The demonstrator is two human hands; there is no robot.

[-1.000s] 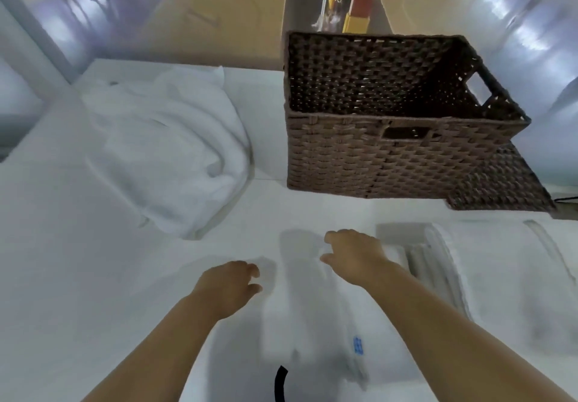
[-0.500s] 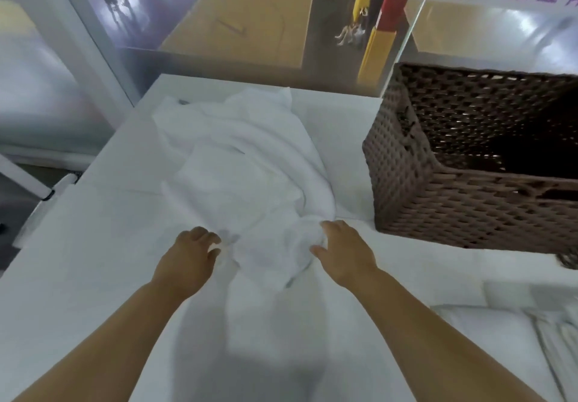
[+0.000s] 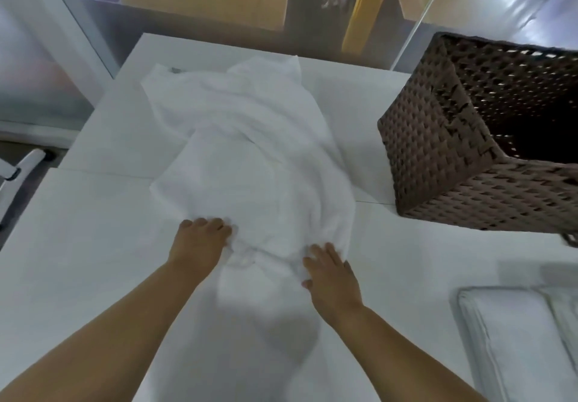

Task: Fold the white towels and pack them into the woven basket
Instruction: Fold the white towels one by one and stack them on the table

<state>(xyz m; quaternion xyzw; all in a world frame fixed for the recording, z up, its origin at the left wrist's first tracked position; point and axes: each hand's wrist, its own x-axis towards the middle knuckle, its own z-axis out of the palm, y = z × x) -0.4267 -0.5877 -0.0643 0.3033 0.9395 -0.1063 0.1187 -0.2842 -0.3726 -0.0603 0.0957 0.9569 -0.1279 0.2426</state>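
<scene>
Forearms reach in from the near edge over the white table [image 3: 78, 261]. At the near right, well apart from both hands, lie folded towels [image 3: 513, 342], stacked flat on the table and cut off by the picture's edge.

The left hand [image 3: 200, 242] has its fingers curled into the near left edge of the crumpled towel [image 3: 250, 157], bunching the cloth under its knuckles. The right hand [image 3: 331, 272] lies on the towel's near right edge with fingers almost straight and spread, and its thumb out to the side; whether it pinches any cloth underneath I cannot tell.

The crumpled towel sprawls from the hands toward the table's far edge in loose folds, broad in the middle and rumpled at the back.

To its right, apart from it, stands the woven basket [image 3: 469, 167], brown, on the table, with its near corner turned toward the towel and its inside dark. Beyond the table a yellow and red post [image 3: 362, 17] shows, blurred.
</scene>
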